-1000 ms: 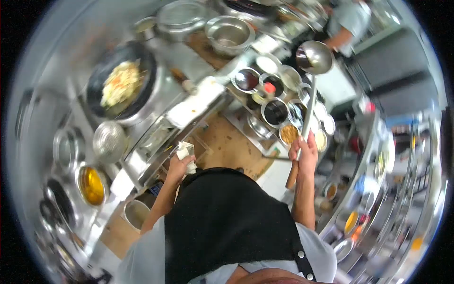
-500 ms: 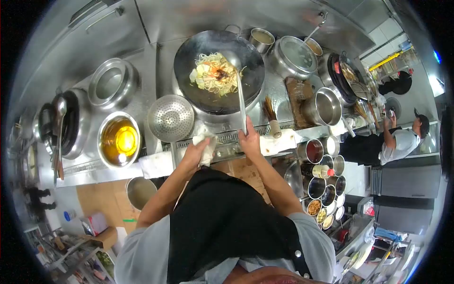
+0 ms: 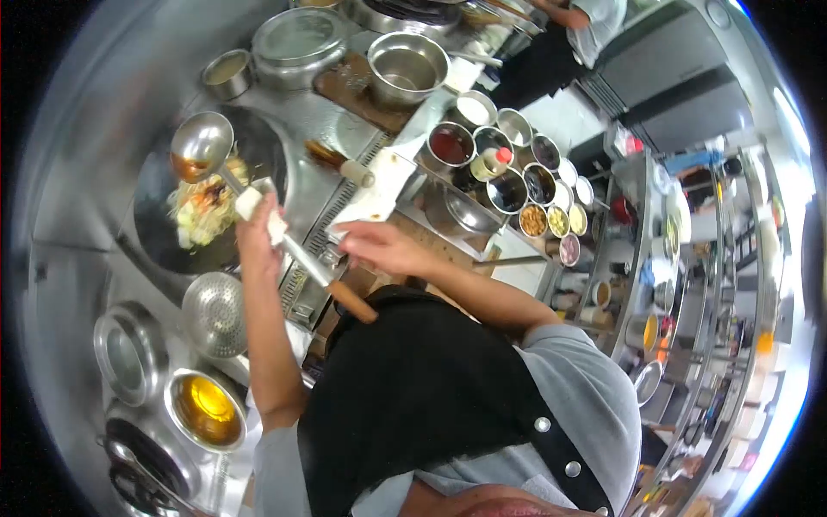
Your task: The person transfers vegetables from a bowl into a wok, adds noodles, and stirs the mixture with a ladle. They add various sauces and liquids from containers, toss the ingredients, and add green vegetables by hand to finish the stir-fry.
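Note:
My left hand (image 3: 260, 237) is closed around the handle of a metal ladle (image 3: 203, 142), with a white cloth (image 3: 249, 203) bunched at the grip. The ladle is raised, its bowl above the far side of the wok (image 3: 155, 237), and some brown residue shows in the bowl. Its wooden handle end (image 3: 351, 302) points toward my apron. My right hand (image 3: 383, 247) is beside the handle, fingers apart, holding nothing. Noodles with cabbage (image 3: 205, 211) and a dark sauce patch lie in the wok, partly hidden by the ladle.
A perforated strainer (image 3: 214, 314) and a bowl of yellow oil (image 3: 207, 411) stand left. A brush (image 3: 340, 164), a steel pot (image 3: 408, 71) and several seasoning containers (image 3: 506, 189) are on the right. Another person (image 3: 560, 43) works at the top.
The ladle has come up from the wok and passed from my right hand into my left with the cloth. My right hand has let go. The view has turned to the right.

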### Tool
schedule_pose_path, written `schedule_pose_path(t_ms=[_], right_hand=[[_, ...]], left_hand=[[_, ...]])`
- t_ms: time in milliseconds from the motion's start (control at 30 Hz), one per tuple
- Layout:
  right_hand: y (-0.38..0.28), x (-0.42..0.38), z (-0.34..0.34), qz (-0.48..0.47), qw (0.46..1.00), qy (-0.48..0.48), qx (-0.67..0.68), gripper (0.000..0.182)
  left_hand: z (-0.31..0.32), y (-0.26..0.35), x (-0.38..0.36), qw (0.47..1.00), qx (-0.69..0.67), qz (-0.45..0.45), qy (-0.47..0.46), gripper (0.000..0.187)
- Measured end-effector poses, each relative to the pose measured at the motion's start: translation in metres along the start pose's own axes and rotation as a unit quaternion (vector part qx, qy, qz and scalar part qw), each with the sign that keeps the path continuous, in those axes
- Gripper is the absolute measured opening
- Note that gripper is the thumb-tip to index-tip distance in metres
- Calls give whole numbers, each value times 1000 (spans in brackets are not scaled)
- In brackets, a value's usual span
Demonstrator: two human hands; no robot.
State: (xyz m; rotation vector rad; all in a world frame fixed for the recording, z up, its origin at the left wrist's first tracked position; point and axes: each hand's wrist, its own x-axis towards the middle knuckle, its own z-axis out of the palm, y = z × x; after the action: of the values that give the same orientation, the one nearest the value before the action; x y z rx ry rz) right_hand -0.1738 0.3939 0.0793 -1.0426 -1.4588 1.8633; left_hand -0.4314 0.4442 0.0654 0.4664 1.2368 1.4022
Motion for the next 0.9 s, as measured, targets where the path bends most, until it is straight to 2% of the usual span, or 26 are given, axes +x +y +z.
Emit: schedule_pose_path(t_ms=[67,133,200,267,333,367,400,433,467,533,600,667,733,800,833,900], right_hand=[[80,-26,-71,-97,970,219,-35,54],[120,-65,-157,-34,859,492,-136,79],[159,-89,-235,-61,754,594,-274,106],[135,-84,-265,-36,735,596,-320,112],[134,-66,-290,-56,762,559,-322,115],[143,-55,-304,-102,762,554,-320,112],[145,-48,-309,-100,756,577,-293,100],[145,-44,-310,-94,765,584,-257,94],[145,-40,-311,-89,773,588,-222,88],[149,-32,-316,-139,768,596,-188,81],[145,-31,-320,-152,777,581,-190,79],[118,-40,-308,-120,777,555,-273,79],[86,-47,-297,-165,808,494,-276,81],[59,-45,-283,-221,861,401,-221,84],[44,-39,-275,-269,853,351,-278,85],[7,-30,-236,-251,889,263,-277,87]], left_hand=[[-10,4,12,998,50,28,-9,36],[-23,15,13,997,70,-4,-33,37],[-18,30,-4,991,102,-47,-72,33],[-12,30,-18,983,117,-93,-105,32],[-7,14,-33,980,95,-117,-132,33],[1,9,-47,978,84,-143,-130,34],[9,5,-59,975,74,-167,-127,35],[16,-4,-69,975,89,-154,-132,40],[26,-15,-83,982,50,-171,-67,43],[23,-29,-95,970,80,-192,-127,44],[22,-42,-104,953,48,-245,-168,43],[26,-46,-112,944,57,-285,-155,34],[25,-52,-117,946,92,-258,-173,34],[30,-48,-124,946,109,-245,-183,35],[29,-47,-123,945,117,-238,-192,35],[15,-64,-116,946,169,-189,-204,38]])
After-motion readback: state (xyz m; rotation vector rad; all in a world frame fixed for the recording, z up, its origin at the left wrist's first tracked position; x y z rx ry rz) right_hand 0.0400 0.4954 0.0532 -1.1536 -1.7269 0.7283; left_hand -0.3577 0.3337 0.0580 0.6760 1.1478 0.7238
